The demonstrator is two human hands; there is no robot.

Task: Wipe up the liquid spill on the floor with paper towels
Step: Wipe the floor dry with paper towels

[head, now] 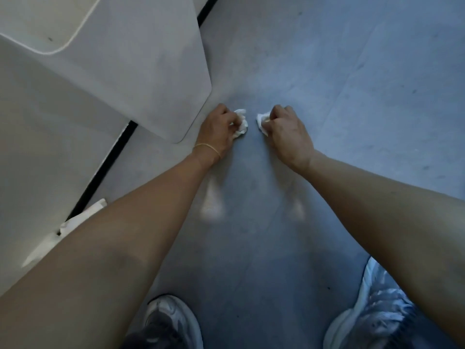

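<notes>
Paper towels: two crumpled wads, left wad (pixel 241 122) and right wad (pixel 261 123), both down on the grey floor (pixel 352 96), near each other but apart.
Left hand (pixel 219 127): fingers curled tight round its wad, probably bunched for firmer pressing.
Right hand (pixel 286 129): same clamped grip, knuckles up.
Spill: no plain puddle seen; two pale sheens (pixel 211 205) lay nearer the shoes (pixel 173 321), wet film or reflected light, could not tell.
Edges: corner of the white bin (pixel 151 71) stood just beside the left hand and likely limited strokes that way.
Open room: bare floor ahead and to the right.
</notes>
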